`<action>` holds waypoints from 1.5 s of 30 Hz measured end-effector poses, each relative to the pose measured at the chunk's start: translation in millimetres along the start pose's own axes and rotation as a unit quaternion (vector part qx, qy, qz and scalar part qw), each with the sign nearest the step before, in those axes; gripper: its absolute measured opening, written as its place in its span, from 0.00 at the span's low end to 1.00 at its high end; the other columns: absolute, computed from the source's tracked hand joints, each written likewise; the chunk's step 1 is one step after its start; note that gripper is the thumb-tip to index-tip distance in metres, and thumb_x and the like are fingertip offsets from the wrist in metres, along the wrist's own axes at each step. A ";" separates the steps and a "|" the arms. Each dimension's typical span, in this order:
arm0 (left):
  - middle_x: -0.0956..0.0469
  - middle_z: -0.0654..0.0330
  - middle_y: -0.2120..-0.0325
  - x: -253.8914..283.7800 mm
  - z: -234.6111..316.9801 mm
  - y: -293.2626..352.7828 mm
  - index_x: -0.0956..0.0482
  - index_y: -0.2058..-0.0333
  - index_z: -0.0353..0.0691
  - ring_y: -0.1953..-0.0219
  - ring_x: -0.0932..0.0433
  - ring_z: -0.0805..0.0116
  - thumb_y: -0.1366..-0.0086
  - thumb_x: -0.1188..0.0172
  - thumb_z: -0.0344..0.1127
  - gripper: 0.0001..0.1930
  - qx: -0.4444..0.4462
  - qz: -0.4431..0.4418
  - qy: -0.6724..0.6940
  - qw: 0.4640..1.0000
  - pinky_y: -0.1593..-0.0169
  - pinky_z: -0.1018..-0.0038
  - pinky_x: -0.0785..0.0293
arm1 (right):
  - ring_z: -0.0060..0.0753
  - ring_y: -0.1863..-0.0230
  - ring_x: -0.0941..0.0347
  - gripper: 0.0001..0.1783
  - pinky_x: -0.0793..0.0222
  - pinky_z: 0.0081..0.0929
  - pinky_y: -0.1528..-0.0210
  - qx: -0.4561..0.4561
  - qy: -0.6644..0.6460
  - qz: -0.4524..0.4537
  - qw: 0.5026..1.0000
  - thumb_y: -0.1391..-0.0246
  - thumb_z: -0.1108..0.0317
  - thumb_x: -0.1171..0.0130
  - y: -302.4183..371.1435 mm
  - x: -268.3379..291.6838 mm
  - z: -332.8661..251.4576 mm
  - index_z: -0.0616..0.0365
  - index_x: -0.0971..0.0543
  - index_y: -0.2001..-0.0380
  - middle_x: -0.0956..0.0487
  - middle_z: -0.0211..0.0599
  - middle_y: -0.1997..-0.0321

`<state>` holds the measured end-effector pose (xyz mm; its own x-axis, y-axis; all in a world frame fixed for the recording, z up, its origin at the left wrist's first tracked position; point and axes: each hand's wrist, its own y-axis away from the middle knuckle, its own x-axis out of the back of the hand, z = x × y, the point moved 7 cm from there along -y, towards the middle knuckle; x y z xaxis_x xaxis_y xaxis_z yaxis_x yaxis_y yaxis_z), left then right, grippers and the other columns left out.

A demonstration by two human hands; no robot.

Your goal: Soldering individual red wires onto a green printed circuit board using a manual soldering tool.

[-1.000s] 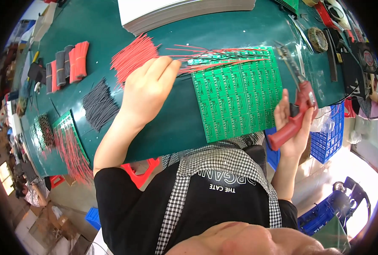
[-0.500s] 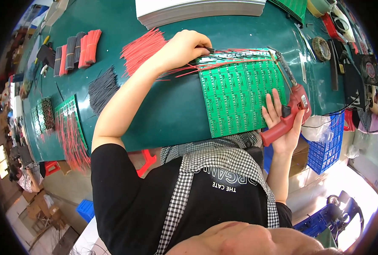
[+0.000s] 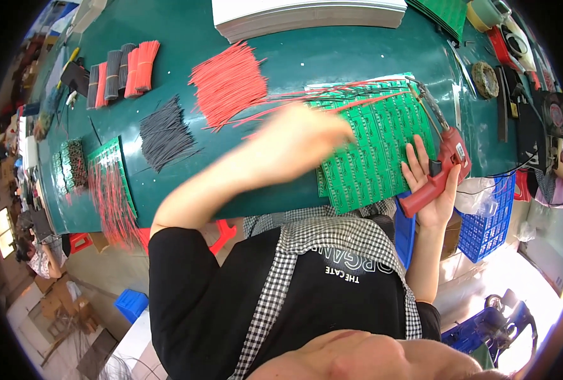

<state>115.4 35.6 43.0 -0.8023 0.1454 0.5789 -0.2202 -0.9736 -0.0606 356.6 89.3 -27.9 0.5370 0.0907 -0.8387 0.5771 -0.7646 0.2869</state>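
Note:
My right hand [image 3: 435, 201] holds a red soldering gun [image 3: 447, 166] at the board's right side. Thumb and palm are against its handle, while other fingers stretch onto the green circuit board panel [image 3: 373, 155]. The gun's metal tip [image 3: 414, 88] points at the far right corner of the panel. Thin red and black wires [image 3: 351, 95] lie along the panel's far edge, their loose ends reaching left. Over the panel's left edge, my left hand [image 3: 316, 136] is smeared by motion, so its fingers and anything in them cannot be made out. Another green board edge [image 3: 323, 183] shows beneath the panel.
Left of the panel lie loose piles of red wires [image 3: 227, 82] and black wires [image 3: 166, 134]. Bundled wires [image 3: 143, 66] and a wired board [image 3: 113, 171] are farther left. A white stack [image 3: 310, 18] stands at the back; a tape roll [image 3: 484, 77] lies right.
My left hand has left the wires at the panel's far edge and swung toward me. The panel has turned slightly, exposing a board edge beneath. My right hand still holds the soldering gun.

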 end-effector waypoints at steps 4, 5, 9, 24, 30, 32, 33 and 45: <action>0.21 0.52 0.73 -41.6 -9.9 -9.2 0.20 0.67 0.36 0.69 0.20 0.62 0.45 0.43 0.28 0.07 -0.010 0.025 0.043 0.999 0.63 0.71 0.26 | 0.56 0.31 0.58 0.39 0.50 0.53 0.35 -0.001 -0.020 -0.007 1.000 0.41 0.46 0.57 0.0 -1.0 4.1 0.48 0.57 0.34 0.56 0.53 0.31; 0.21 0.52 0.73 -34.6 -23.7 -19.2 0.20 0.67 0.36 0.70 0.20 0.63 0.45 0.43 0.28 0.07 0.028 0.058 0.092 0.994 0.64 0.71 0.26 | 0.56 0.31 0.58 0.39 0.50 0.53 0.35 -0.003 -0.017 -0.009 1.000 0.41 0.46 0.57 0.8 -1.7 2.9 0.48 0.57 0.34 0.56 0.53 0.31; 0.19 0.57 0.73 20.3 -81.9 -29.1 0.20 0.68 0.31 0.70 0.21 0.72 0.43 0.43 0.27 0.07 0.182 0.149 0.137 0.962 0.65 0.78 0.27 | 0.56 0.31 0.59 0.40 0.51 0.53 0.34 -0.016 -0.036 -0.006 0.999 0.41 0.46 0.55 0.6 -0.4 5.2 0.47 0.58 0.34 0.58 0.52 0.30; 0.22 0.54 0.70 -7.9 -39.3 60.6 0.22 0.70 0.33 0.65 0.22 0.56 0.48 0.40 0.25 0.05 0.147 0.070 -0.033 0.986 0.60 0.69 0.27 | 0.53 0.31 0.57 0.40 0.46 0.50 0.36 0.004 0.001 0.001 1.000 0.41 0.45 0.56 1.1 0.7 3.3 0.47 0.58 0.33 0.57 0.52 0.30; 0.23 0.56 0.69 14.4 -59.3 41.7 0.22 0.70 0.34 0.64 0.25 0.58 0.50 0.39 0.24 0.07 0.050 0.257 -0.275 0.925 0.61 0.67 0.27 | 0.52 0.31 0.57 0.39 0.46 0.50 0.36 0.016 0.008 0.009 1.000 0.41 0.46 0.56 2.0 1.0 3.9 0.47 0.57 0.33 0.57 0.51 0.30; 0.24 0.56 0.70 15.4 -64.5 38.9 0.22 0.69 0.34 0.65 0.25 0.58 0.50 0.39 0.23 0.07 0.056 0.257 -0.283 0.922 0.61 0.67 0.28 | 0.52 0.31 0.57 0.39 0.46 0.50 0.36 0.017 0.012 0.011 1.000 0.41 0.46 0.56 1.8 0.7 3.8 0.48 0.57 0.33 0.57 0.51 0.30; 0.24 0.56 0.71 15.1 -65.9 38.0 0.22 0.69 0.34 0.67 0.26 0.58 0.50 0.39 0.23 0.08 0.062 0.258 -0.292 0.919 0.62 0.67 0.28 | 0.52 0.31 0.57 0.39 0.46 0.50 0.36 0.015 0.006 0.007 1.000 0.41 0.46 0.56 1.9 -0.1 3.7 0.48 0.57 0.33 0.57 0.50 0.30; 0.28 0.55 0.68 3.1 -79.6 40.3 0.26 0.66 0.34 0.61 0.28 0.59 0.48 0.46 0.26 0.09 0.042 0.205 -0.376 0.903 0.54 0.69 0.30 | 0.51 0.31 0.54 0.40 0.46 0.50 0.36 0.013 0.024 0.016 1.000 0.41 0.44 0.57 3.0 4.8 3.6 0.48 0.58 0.33 0.56 0.50 0.30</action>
<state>59.9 10.9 -22.3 -0.1959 -0.3598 0.9122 0.0767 -0.9330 -0.3515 358.7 85.1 -32.7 0.5844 0.0958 -0.8058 0.5438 -0.7833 0.3012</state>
